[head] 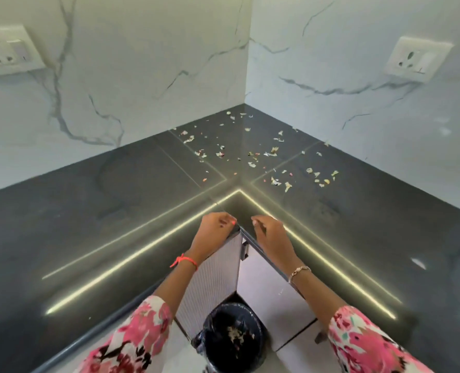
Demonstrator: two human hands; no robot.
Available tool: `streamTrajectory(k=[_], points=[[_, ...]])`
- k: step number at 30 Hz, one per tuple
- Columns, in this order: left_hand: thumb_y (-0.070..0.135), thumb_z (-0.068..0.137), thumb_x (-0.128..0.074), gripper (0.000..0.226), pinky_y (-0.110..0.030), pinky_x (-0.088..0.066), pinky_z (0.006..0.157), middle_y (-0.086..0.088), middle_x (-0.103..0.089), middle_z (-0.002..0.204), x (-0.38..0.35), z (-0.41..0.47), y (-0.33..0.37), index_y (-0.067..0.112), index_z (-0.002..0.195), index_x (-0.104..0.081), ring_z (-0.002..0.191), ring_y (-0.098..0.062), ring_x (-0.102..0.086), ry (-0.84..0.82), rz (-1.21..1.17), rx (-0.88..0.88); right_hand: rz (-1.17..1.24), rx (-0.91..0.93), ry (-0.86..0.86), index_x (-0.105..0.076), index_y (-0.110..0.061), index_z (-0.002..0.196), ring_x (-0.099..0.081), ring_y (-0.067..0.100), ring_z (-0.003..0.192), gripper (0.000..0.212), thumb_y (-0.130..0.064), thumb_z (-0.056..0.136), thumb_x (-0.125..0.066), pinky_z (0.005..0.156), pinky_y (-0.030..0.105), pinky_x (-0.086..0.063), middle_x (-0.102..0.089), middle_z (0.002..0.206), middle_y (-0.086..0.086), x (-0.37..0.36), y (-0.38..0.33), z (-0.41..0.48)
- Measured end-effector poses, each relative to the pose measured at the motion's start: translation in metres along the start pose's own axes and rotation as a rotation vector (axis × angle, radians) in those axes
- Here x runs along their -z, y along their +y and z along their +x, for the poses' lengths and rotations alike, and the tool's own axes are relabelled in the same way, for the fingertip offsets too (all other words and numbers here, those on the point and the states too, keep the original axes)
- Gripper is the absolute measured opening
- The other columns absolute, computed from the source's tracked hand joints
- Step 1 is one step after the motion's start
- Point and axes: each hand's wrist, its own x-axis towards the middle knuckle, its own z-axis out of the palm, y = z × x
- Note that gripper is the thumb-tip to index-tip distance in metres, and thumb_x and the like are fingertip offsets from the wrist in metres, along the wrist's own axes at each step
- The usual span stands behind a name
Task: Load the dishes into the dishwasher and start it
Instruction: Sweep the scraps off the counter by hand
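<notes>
No dishes and no dishwasher are in view. My left hand [218,224] and my right hand [269,230] sit side by side at the inner corner edge of a dark L-shaped countertop [94,238]. The fingers of both hands are curled, and I see nothing held in either. Small food scraps [239,154] lie scattered over the countertop's far corner, well beyond my fingertips. Below my hands, on the floor, stands a bin [231,337] lined with a black bag, with some scraps inside.
Ribbed cabinet doors [210,281] meet at the corner under the counter, right behind the bin. White marble walls rise behind the counter, with a socket on the left wall [8,51] and another on the right wall [417,59]. Light strips reflect along the counter's front.
</notes>
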Motion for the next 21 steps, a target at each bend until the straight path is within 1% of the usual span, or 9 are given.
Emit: streamTrajectory(k=[2, 4, 6, 8, 11, 14, 17, 19, 21], points=[[0.002, 0.085, -0.06, 0.014, 0.002, -0.04, 0.068, -0.012, -0.071, 0.091, 0.0, 0.02, -0.002, 0.0, 0.093, -0.071, 0.079, -0.012, -0.061, 0.001, 0.001, -0.013, -0.038, -0.055, 0.031, -0.061, 0.002, 0.112, -0.058, 0.027, 0.107, 0.035, -0.021, 0.094, -0.041, 0.093, 0.024, -0.038, -0.064, 0.113, 0.015, 0.006, 0.005, 0.016], [0.0, 0.085, -0.058, 0.015, -0.003, -0.043, 0.072, -0.014, -0.071, 0.092, -0.004, 0.04, -0.005, -0.001, 0.094, -0.07, 0.08, -0.013, -0.061, -0.024, 0.005, -0.024, -0.064, -0.128, 0.033, -0.054, 0.001, 0.121, -0.051, 0.027, 0.118, 0.036, -0.021, 0.096, -0.04, 0.098, 0.025, -0.033, -0.056, 0.125, 0.015, 0.009, 0.014, 0.031], [-0.001, 0.085, -0.057, 0.016, -0.014, -0.046, 0.079, -0.015, -0.07, 0.094, -0.01, 0.064, -0.012, -0.002, 0.094, -0.069, 0.082, -0.014, -0.06, -0.063, 0.005, -0.018, -0.081, -0.195, 0.04, -0.043, 0.0, 0.132, -0.038, 0.025, 0.132, 0.039, -0.02, 0.098, -0.041, 0.106, 0.026, -0.026, -0.043, 0.139, 0.014, 0.006, 0.028, 0.05], [0.0, 0.085, -0.057, 0.016, -0.012, -0.042, 0.079, -0.015, -0.069, 0.098, -0.015, 0.09, -0.02, -0.002, 0.097, -0.068, 0.086, -0.014, -0.06, -0.091, 0.003, -0.005, -0.105, -0.256, 0.064, -0.033, -0.002, 0.139, -0.022, 0.023, 0.141, 0.047, -0.025, 0.098, -0.04, 0.112, 0.031, -0.02, -0.029, 0.149, 0.013, 0.004, 0.043, 0.069], [0.003, 0.085, -0.058, 0.019, -0.008, -0.035, 0.078, -0.011, -0.065, 0.105, -0.024, 0.144, -0.036, 0.0, 0.103, -0.065, 0.097, -0.017, -0.059, -0.144, 0.04, -0.033, -0.143, -0.37, 0.17, -0.027, -0.002, 0.143, -0.01, 0.023, 0.144, 0.056, -0.032, 0.098, -0.039, 0.117, 0.035, -0.014, -0.017, 0.154, 0.014, 0.004, 0.07, 0.107], [0.005, 0.084, -0.059, 0.021, -0.013, -0.033, 0.078, -0.004, -0.058, 0.102, -0.03, 0.193, -0.053, 0.0, 0.104, -0.061, 0.093, -0.012, -0.05, -0.156, 0.084, -0.091, -0.246, -0.476, 0.237, -0.023, -0.003, 0.145, -0.004, 0.023, 0.145, 0.061, -0.04, 0.098, -0.036, 0.117, 0.034, -0.007, -0.01, 0.156, 0.013, 0.016, 0.098, 0.136], [0.004, 0.083, -0.059, 0.018, -0.016, -0.03, 0.076, -0.003, -0.051, 0.096, -0.039, 0.238, -0.068, 0.0, 0.1, -0.056, 0.09, -0.015, -0.048, -0.176, 0.105, -0.144, -0.327, -0.541, 0.269, -0.021, -0.005, 0.146, -0.001, 0.021, 0.145, 0.064, -0.043, 0.097, -0.035, 0.117, 0.034, -0.003, -0.008, 0.156, 0.011, 0.029, 0.13, 0.16], [0.004, 0.084, -0.058, 0.022, -0.015, -0.029, 0.084, -0.008, -0.054, 0.107, -0.043, 0.262, -0.075, 0.0, 0.105, -0.055, 0.102, -0.02, -0.049, -0.188, 0.127, -0.174, -0.359, -0.582, 0.27, -0.021, -0.007, 0.147, -0.002, 0.02, 0.145, 0.064, -0.045, 0.097, -0.035, 0.117, 0.035, -0.003, -0.008, 0.157, 0.009, 0.039, 0.151, 0.173], [0.007, 0.086, -0.058, 0.031, -0.018, -0.025, 0.103, -0.01, -0.049, 0.128, -0.048, 0.285, -0.082, 0.001, 0.116, -0.053, 0.125, -0.021, -0.041, -0.193, 0.15, -0.191, -0.389, -0.627, 0.26, -0.02, -0.008, 0.147, -0.002, 0.021, 0.145, 0.065, -0.047, 0.096, -0.035, 0.117, 0.036, -0.003, -0.007, 0.157, 0.008, 0.048, 0.172, 0.187]])
